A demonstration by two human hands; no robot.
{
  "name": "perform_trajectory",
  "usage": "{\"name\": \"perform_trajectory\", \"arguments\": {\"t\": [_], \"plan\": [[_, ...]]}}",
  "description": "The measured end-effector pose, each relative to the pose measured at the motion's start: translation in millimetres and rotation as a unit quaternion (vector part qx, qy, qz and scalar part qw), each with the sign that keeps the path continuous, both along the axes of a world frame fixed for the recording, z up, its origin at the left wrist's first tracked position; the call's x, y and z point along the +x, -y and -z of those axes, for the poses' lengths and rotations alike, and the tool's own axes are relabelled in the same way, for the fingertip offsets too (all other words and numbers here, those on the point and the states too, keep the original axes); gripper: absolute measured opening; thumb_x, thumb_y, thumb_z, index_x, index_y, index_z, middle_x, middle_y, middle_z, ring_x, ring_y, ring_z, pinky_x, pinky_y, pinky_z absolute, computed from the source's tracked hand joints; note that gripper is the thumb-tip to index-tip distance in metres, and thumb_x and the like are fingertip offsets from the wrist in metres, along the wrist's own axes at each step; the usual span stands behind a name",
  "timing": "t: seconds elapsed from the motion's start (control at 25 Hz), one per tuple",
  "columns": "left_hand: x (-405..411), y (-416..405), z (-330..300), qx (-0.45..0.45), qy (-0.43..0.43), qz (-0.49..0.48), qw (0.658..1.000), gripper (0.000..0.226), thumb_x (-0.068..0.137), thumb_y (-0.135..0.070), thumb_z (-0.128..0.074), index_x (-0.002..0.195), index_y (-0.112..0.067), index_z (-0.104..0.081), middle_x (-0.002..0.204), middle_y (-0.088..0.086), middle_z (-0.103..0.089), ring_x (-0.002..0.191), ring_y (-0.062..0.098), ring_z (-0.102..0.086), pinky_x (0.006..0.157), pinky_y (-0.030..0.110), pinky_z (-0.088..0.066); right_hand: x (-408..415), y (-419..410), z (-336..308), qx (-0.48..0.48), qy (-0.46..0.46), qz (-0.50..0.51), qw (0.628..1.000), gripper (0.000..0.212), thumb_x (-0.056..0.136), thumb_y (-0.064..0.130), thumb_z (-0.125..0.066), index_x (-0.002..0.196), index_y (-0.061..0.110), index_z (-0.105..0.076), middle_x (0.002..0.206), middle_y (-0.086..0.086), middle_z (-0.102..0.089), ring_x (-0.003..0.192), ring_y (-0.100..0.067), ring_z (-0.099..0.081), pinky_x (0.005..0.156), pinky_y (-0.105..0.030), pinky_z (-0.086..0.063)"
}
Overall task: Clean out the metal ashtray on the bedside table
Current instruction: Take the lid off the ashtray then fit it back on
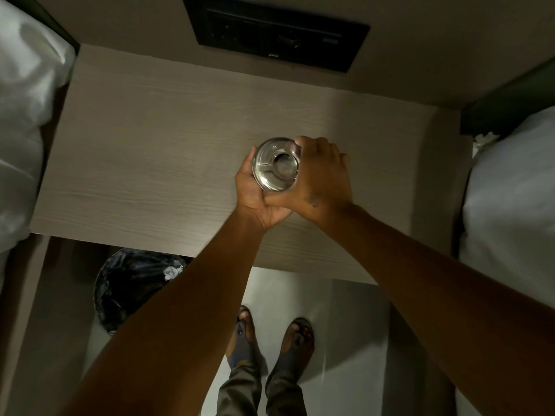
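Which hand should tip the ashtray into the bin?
Probably the left hand: it cups the metal ashtray from below, and the black-lined bin stands on the floor on that side. The right hand only grips the ashtray's far edge.

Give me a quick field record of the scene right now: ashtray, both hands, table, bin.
ashtray: round shiny metal ashtray, held above the table, top facing the camera
left hand: cups the ashtray from its left and below
right hand: grips its right rim
table: pale wood-grain bedside table, between two white-sheeted beds
bin: round waste bin with black liner, on the floor, partly under the table's near left edge; crumpled white scrap inside
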State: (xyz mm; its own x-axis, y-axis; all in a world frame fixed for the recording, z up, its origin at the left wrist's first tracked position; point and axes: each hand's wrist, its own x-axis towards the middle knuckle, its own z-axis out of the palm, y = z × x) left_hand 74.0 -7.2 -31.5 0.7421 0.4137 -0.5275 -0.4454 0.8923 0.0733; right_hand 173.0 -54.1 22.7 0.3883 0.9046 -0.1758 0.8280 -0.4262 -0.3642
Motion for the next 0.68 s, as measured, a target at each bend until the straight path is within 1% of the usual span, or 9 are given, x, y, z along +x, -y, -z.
{"name": "perform_trajectory", "arguments": {"t": [0.04,0.12,0.2,0.36,0.48,0.56,0.6,0.64,0.68], "plan": [[1,1,-1,-0.001,-0.003,0.007,1.0,0.066,0.097,-0.059,-0.043,0.115,-0.001,-0.068,0.11,0.017,-0.07,0.107,0.029,-0.064,0.104,0.041,-0.043,1,0,1,-0.011,-0.002,0.011,1.0,0.109,0.047,0.068,-0.082,0.136,0.016,-0.046,0.127,-0.008,-0.056,0.118,-0.028,-0.052,0.099,-0.042,-0.038],[1,3,-2,-0.006,-0.008,0.018,1.0,0.065,0.098,-0.058,-0.042,0.118,-0.001,-0.065,0.113,0.018,-0.068,0.11,0.029,-0.061,0.11,0.041,-0.038,4,-1,2,-0.046,-0.003,0.015,0.999,0.111,0.047,0.07,-0.08,0.137,0.015,-0.046,0.128,-0.01,-0.054,0.119,-0.03,-0.051,0.1,-0.043,-0.039],[-1,4,-1,-0.013,-0.004,0.013,1.0,0.063,0.099,-0.056,-0.042,0.119,-0.001,-0.064,0.113,0.018,-0.068,0.111,0.03,-0.061,0.113,0.04,-0.035,4,-3,3,-0.064,0.0,0.006,0.998,0.105,0.046,0.072,-0.079,0.131,0.016,-0.052,0.124,-0.01,-0.052,0.115,-0.029,-0.05,0.098,-0.042,-0.04],[1,4,-2,-0.023,-0.006,-0.004,1.0,0.058,0.1,-0.049,-0.04,0.116,0.0,-0.066,0.111,0.018,-0.068,0.108,0.03,-0.063,0.104,0.041,-0.044,3,-3,7,-0.058,-0.007,0.01,0.998,0.107,0.045,0.072,-0.079,0.13,0.014,-0.051,0.127,-0.01,-0.052,0.117,-0.03,-0.048,0.1,-0.043,-0.04],[2,2,-3,-0.012,-0.039,0.004,0.999,0.053,0.102,-0.044,-0.041,0.118,0.0,-0.065,0.112,0.018,-0.067,0.107,0.03,-0.064,0.106,0.041,-0.044,5,-1,12,-0.059,-0.028,0.02,0.998,0.107,0.046,0.068,-0.08,0.132,0.013,-0.048,0.128,-0.008,-0.056,0.119,-0.029,-0.05,0.102,-0.044,-0.04],[-1,-2,-4,0.03,-0.102,0.027,0.994,0.051,0.103,-0.037,-0.039,0.121,0.002,-0.065,0.112,0.02,-0.07,0.107,0.031,-0.066,0.105,0.043,-0.047,10,1,16,-0.057,-0.038,0.022,0.997,0.109,0.047,0.066,-0.081,0.134,0.012,-0.045,0.13,-0.008,-0.056,0.119,-0.029,-0.052,0.102,-0.043,-0.04],[-3,-5,-4,0.061,-0.149,0.035,0.986,0.048,0.104,-0.032,-0.039,0.123,0.004,-0.064,0.114,0.023,-0.07,0.106,0.032,-0.067,0.101,0.044,-0.05,13,2,18,-0.053,-0.046,0.019,0.997,0.11,0.046,0.064,-0.083,0.135,0.012,-0.044,0.131,-0.009,-0.054,0.119,-0.028,-0.051,0.102,-0.043,-0.041],[-4,-7,-4,0.097,-0.211,0.03,0.972,0.044,0.103,-0.025,-0.041,0.122,0.007,-0.065,0.115,0.026,-0.07,0.103,0.033,-0.067,0.095,0.044,-0.054,15,3,19,-0.049,-0.054,0.015,0.997,0.111,0.046,0.062,-0.084,0.136,0.012,-0.043,0.131,-0.009,-0.053,0.119,-0.029,-0.05,0.102,-0.042,-0.041],[-6,-10,-4,0.141,-0.279,0.015,0.95,0.038,0.102,-0.019,-0.044,0.118,0.008,-0.067,0.114,0.029,-0.069,0.1,0.033,-0.067,0.09,0.044,-0.056,17,4,22,-0.043,-0.059,0.013,0.997,0.111,0.046,0.06,-0.086,0.135,0.011,-0.043,0.131,-0.01,-0.052,0.119,-0.029,-0.05,0.102,-0.042,-0.04]]}}
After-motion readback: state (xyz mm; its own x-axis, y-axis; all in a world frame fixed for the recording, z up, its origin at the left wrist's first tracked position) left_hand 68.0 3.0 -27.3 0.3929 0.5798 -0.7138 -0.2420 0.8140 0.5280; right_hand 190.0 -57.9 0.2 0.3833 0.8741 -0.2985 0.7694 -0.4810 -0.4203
